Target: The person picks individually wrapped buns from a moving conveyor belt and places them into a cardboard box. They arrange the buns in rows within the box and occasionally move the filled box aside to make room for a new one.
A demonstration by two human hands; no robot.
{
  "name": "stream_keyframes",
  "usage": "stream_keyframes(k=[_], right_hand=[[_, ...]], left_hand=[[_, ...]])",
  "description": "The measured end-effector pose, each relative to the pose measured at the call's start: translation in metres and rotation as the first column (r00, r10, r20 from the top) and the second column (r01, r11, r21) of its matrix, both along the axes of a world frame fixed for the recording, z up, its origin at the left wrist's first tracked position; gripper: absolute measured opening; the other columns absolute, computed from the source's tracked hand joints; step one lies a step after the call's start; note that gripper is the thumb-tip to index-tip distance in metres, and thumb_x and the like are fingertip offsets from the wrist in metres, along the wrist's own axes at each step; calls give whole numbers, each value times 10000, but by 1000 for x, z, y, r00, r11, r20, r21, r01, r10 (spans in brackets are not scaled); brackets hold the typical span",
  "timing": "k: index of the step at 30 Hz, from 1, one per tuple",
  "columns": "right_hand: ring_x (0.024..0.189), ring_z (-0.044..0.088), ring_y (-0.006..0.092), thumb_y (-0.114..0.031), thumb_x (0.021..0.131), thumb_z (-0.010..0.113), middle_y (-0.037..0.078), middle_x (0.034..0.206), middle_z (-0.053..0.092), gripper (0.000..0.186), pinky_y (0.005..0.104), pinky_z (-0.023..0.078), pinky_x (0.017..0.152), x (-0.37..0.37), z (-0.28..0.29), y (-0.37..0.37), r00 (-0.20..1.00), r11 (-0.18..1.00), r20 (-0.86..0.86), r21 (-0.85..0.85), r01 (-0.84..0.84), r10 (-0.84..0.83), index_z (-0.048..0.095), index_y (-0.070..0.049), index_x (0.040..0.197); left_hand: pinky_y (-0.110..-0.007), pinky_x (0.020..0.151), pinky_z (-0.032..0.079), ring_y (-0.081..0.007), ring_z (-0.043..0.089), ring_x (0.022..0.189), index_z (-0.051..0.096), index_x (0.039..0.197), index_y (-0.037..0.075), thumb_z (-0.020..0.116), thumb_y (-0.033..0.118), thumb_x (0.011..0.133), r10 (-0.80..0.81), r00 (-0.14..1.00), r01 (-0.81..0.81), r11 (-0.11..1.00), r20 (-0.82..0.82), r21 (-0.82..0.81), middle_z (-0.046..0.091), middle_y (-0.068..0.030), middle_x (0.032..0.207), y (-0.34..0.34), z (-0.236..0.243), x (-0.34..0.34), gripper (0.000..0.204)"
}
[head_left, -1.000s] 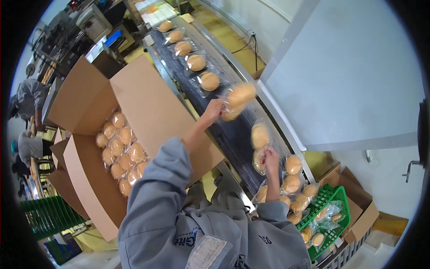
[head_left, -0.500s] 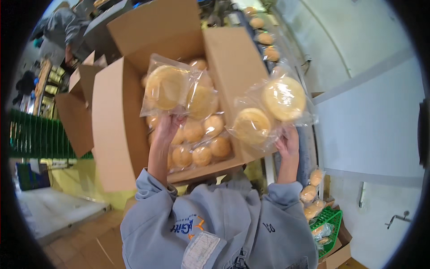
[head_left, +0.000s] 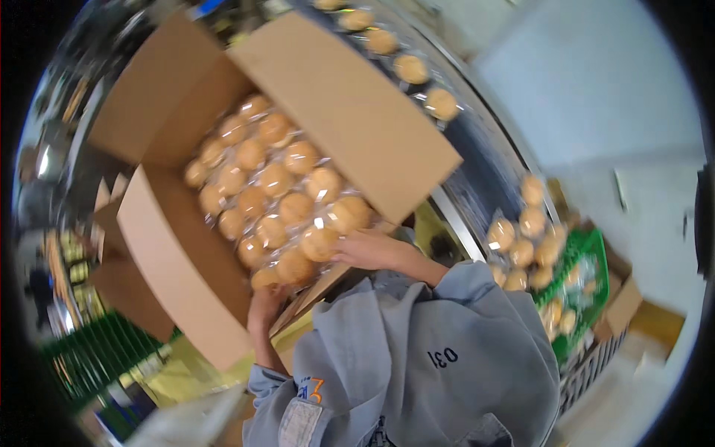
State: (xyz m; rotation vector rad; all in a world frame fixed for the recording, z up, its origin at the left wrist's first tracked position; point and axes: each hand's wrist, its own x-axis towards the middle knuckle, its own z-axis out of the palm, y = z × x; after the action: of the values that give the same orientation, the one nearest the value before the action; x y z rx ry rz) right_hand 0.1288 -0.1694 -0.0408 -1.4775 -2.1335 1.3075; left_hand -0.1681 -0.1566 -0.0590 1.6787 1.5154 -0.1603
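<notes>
An open cardboard box (head_left: 197, 264) holds rows of round golden buns (head_left: 272, 182) in clear plastic bags. At the box's near edge, my right hand (head_left: 369, 251) has its fingers closed at a bagged bun of the nearest row. My left hand (head_left: 266, 304) is at the near left corner, its fingers closed around the end of a bag of buns (head_left: 296, 266) in that row. Some of the left fingertips are hidden by the bag and blur. The buns lie with their browned tops up.
To the right runs a dark conveyor belt (head_left: 477, 179) carrying a line of bagged buns (head_left: 411, 69). More bagged buns (head_left: 532, 223) are heaped at its near end, above a green crate (head_left: 596, 287). Green crates (head_left: 100, 357) also stand at lower left. The box flaps (head_left: 357, 112) stick outward.
Both hands have moved down from above the box and belt to the box's near edge. The bags, earlier held up with pale undersides showing, now lie among the buns. My view has turned right.
</notes>
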Motion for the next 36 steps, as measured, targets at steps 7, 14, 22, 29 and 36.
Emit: stream_keyframes(k=[7,14,22,29,36], right_hand=[[843,538,320,-103,781,537,142,899,574,206,382,438,740,121,-22,-132,495,429,-98,373,823,-864,565,-30,971],[974,461,412,-254,635,678,252,1075,470,686,440,409,796,168,-131,-310,-263,52,721,383,922,-641,392,-87,1236],[982,523,375,-183,581,705,269,1074,505,798,395,429,838,202,-97,-323,-356,-375,338,11,927,-871,336,-41,1273],[949,516,249,-267,639,729,179,1104,492,810,331,462,727,289,-81,-239,-175,-174,-5,87,981,-985,308,-25,1287],[791,584,369,-211,701,676,233,842,593,581,443,464,673,427,-141,-147,15,123,333,308,944,-943,430,-4,1185]], left_hand=[[-303,733,452,-224,593,854,553,1073,-8,462,196,900,-242,914,149,946,326,286,613,-152,950,92,60,165,283],[-281,731,450,-211,586,861,573,1009,-28,488,125,866,-501,575,409,861,647,303,612,-127,949,115,64,418,226],[-422,709,454,-302,520,977,566,991,46,503,191,797,-731,517,853,394,-445,344,563,-122,992,100,-158,571,251],[-502,722,425,-343,503,982,608,942,100,512,231,804,-584,664,746,557,-467,365,512,-149,1011,96,-126,576,213],[-437,672,469,-322,573,839,585,930,91,498,189,804,-764,567,789,396,-309,469,559,-166,866,158,-165,568,182]])
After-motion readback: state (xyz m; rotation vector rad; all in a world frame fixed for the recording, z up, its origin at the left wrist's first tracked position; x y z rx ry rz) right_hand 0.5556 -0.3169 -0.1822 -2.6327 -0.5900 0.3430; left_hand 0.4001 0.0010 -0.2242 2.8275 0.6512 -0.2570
